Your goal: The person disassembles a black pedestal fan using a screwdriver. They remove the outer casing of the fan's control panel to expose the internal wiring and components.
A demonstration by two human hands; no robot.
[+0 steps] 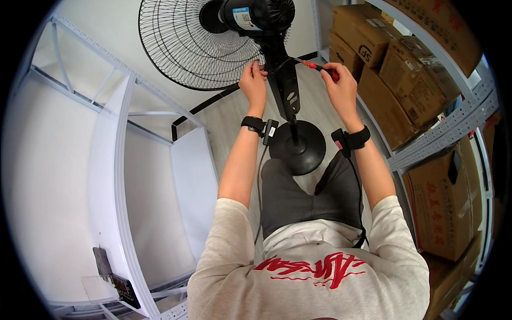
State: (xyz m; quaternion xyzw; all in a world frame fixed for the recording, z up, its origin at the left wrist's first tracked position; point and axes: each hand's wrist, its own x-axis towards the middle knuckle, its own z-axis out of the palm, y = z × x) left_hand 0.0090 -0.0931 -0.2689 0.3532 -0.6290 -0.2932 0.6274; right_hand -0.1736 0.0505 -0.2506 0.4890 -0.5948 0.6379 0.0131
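Note:
A black standing fan (285, 88) rises in front of me, its wire guard (186, 42) turned to the left and its motor housing (269, 16) at the top. My right hand (343, 88) grips a red and black screwdriver (319, 68) from the right. The tool points left, its tip against or very near the side of the fan's neck. On the other side of the neck is my left hand (253, 85), fingers curled in close to the column; whatever they pinch is hidden. The round black base (298, 152) stands on the floor just beyond my knees.
White metal shelving (109, 160) runs along the left, with a small dark electronic device (125, 290) on its edge. Cardboard boxes (389, 101) fill the grey rack (442, 128) at right. Straps with small black modules (270, 132) and cables are on both my wrists.

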